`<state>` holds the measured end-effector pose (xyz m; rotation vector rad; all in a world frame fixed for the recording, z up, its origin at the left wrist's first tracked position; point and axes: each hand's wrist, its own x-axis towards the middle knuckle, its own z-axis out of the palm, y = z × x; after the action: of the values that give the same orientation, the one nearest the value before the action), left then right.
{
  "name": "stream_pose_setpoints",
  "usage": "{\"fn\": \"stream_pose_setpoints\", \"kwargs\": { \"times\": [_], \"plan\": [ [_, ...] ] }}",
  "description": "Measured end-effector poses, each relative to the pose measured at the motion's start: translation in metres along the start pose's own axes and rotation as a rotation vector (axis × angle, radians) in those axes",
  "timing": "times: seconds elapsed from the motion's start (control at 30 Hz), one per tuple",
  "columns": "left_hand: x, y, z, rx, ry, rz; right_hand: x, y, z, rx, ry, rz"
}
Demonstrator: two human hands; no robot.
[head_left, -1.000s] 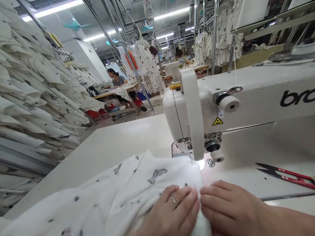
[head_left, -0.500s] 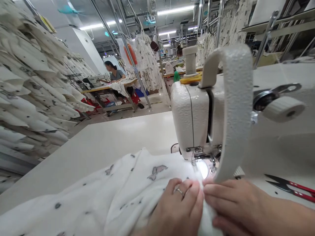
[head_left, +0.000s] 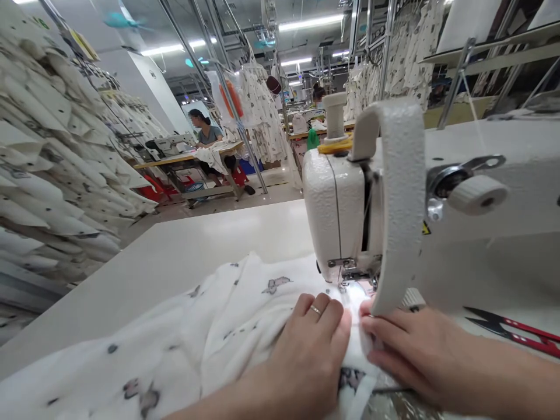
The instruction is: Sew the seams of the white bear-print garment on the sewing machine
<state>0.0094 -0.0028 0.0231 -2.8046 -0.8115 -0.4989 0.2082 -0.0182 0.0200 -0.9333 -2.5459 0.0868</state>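
Observation:
A white printed fabric lies across the table and runs under the needle area of a white sewing machine. My left hand, with a ring on one finger, lies flat on the fabric with fingers together, just left of the presser foot. My right hand presses the fabric edge from the right, fingers curled close against the left hand. The machine's white guard arm hides part of the needle area.
Red-handled thread snips lie on the table at the right. Stacks of printed white fabric pieces fill the left side. A person sits sewing at a far table; garments hang on racks behind.
Both hands have moved forward toward the presser foot, pushing the fabric along. The view has shifted closer to the machine head.

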Motion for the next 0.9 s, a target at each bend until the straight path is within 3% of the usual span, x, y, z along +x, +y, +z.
{"fn": "stream_pose_setpoints", "kwargs": {
  "times": [0.2, 0.4, 0.57, 0.7, 0.83, 0.9],
  "plan": [
    [-0.006, -0.001, 0.002, -0.105, 0.052, 0.129, -0.008, -0.006, 0.001, 0.044, -0.090, -0.035],
    [-0.006, -0.006, 0.002, -0.257, 0.098, 0.001, -0.010, -0.001, 0.006, 0.056, -0.146, -0.118],
    [-0.008, -0.007, 0.000, -0.211, -0.045, 0.113, -0.007, -0.007, -0.009, -0.059, -0.287, -0.210],
    [-0.005, -0.003, -0.004, -0.112, -0.046, 0.166, -0.009, -0.010, -0.004, -0.116, -0.189, -0.238],
    [-0.002, 0.005, -0.007, -0.142, -0.128, 0.153, -0.009, -0.012, 0.017, 0.005, 0.114, -0.063],
    [-0.003, 0.009, -0.005, -0.154, -0.099, 0.112, -0.008, -0.014, 0.021, 0.094, 0.202, 0.000]
  ]
}}
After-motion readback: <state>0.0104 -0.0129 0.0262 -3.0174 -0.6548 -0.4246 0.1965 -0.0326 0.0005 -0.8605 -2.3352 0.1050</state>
